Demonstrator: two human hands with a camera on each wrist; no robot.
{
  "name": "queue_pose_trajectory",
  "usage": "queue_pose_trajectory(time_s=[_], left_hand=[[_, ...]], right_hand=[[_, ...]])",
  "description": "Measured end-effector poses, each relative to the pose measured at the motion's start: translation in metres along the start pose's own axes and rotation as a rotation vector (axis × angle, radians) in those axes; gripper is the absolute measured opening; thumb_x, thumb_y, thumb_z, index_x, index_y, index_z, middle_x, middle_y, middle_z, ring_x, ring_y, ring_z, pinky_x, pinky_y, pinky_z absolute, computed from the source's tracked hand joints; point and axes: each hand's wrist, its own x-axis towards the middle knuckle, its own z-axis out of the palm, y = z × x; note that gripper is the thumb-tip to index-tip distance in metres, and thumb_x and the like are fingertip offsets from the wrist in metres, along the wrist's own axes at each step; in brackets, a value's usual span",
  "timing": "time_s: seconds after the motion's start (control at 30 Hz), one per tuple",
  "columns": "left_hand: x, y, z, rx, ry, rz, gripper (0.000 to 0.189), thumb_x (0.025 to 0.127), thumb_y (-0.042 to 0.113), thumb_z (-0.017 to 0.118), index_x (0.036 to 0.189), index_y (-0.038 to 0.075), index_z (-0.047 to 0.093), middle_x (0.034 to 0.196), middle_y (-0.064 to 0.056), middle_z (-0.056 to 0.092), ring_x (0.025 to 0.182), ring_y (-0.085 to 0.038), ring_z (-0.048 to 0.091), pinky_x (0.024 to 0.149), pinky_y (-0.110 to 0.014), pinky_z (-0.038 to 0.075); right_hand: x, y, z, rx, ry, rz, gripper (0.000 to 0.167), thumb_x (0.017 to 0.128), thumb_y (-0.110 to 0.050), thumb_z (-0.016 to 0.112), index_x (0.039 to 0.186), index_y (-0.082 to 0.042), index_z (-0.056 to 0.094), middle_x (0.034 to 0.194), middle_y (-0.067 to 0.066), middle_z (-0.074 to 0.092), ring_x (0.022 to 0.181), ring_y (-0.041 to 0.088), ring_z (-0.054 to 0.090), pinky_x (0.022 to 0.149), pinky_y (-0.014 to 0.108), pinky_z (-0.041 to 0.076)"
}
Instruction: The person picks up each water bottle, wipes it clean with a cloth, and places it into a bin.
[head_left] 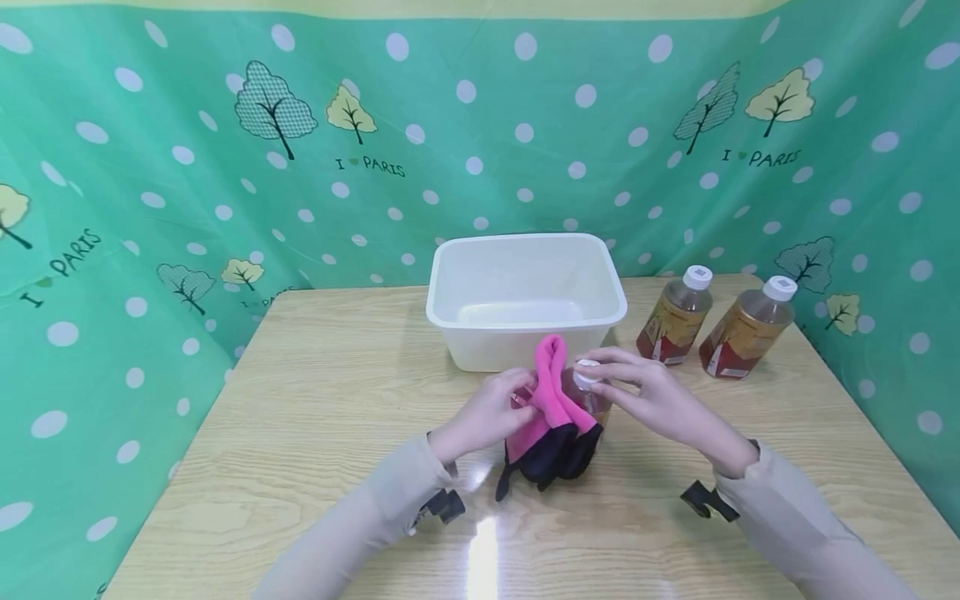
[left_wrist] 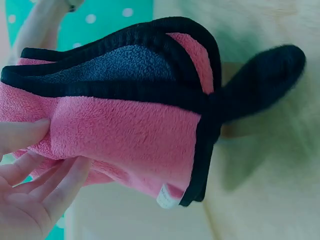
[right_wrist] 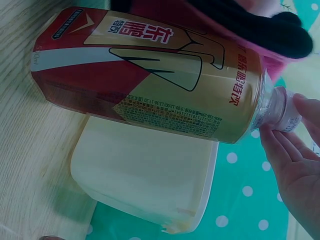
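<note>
My left hand [head_left: 491,414] pinches a folded pink towel [head_left: 553,400] with black edging between thumb and fingers. In the left wrist view the cloth [left_wrist: 125,125] shows a dark grey inner side, a small white tag and a black loop hanging from its edge. The towel is held up in front of a drink bottle [right_wrist: 160,75] with a gold and red label and partly hides it in the head view. The fingers of my right hand [head_left: 660,400] grip the bottle's white cap [right_wrist: 289,110]. That bottle stands upright, close beside the towel.
A white plastic bin [head_left: 480,346] stands behind the hands at the table's back edge. To its right are two more capped drink bottles, one nearer [head_left: 675,321] and one farther right [head_left: 746,333]. A green dotted curtain [head_left: 480,108] surrounds the wooden table [head_left: 337,375].
</note>
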Motion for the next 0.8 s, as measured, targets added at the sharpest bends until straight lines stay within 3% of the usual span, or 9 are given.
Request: queue_pose_trajectory(time_s=[0.17,0.43,0.67,0.8], left_hand=[[0.002,0.009,-0.006,-0.001,0.031,0.040,0.013,0.073,-0.006,0.060,0.086,-0.005,0.058,0.091,-0.012,0.059,0.075,-0.018,0.059,0.066,-0.015,0.050],[0.004,0.009,-0.002,0.024,0.024,0.008,0.013,0.074,-0.004,0.060,0.086,-0.003,0.058,0.091,-0.011,0.059,0.076,-0.018,0.059,0.066,-0.017,0.051],[0.000,-0.006,0.012,0.015,-0.022,-0.069,0.019,0.071,-0.006,0.058,0.090,-0.002,0.057,0.089,-0.010,0.058,0.077,-0.018,0.059,0.066,-0.015,0.050],[-0.004,-0.021,0.026,0.006,-0.027,-0.076,0.020,0.070,-0.007,0.057,0.090,-0.004,0.057,0.088,-0.011,0.058,0.076,-0.018,0.059,0.065,-0.014,0.049]], right_hand=[[0.000,0.001,0.000,0.011,-0.003,-0.002,0.029,0.076,0.008,0.061,0.104,0.001,0.064,0.109,0.011,0.059,0.100,0.009,0.053,0.074,0.021,0.051],[0.000,0.002,0.000,0.026,0.011,-0.002,0.029,0.075,0.006,0.062,0.103,0.000,0.064,0.109,0.012,0.059,0.101,0.006,0.052,0.076,0.018,0.050],[-0.001,0.002,0.000,0.034,0.019,-0.014,0.029,0.075,0.008,0.061,0.103,0.001,0.064,0.109,0.012,0.059,0.102,0.005,0.052,0.077,0.018,0.050],[-0.002,0.004,0.001,0.043,0.016,-0.011,0.031,0.074,0.009,0.061,0.103,0.000,0.064,0.110,0.012,0.059,0.104,0.005,0.051,0.077,0.022,0.051]])
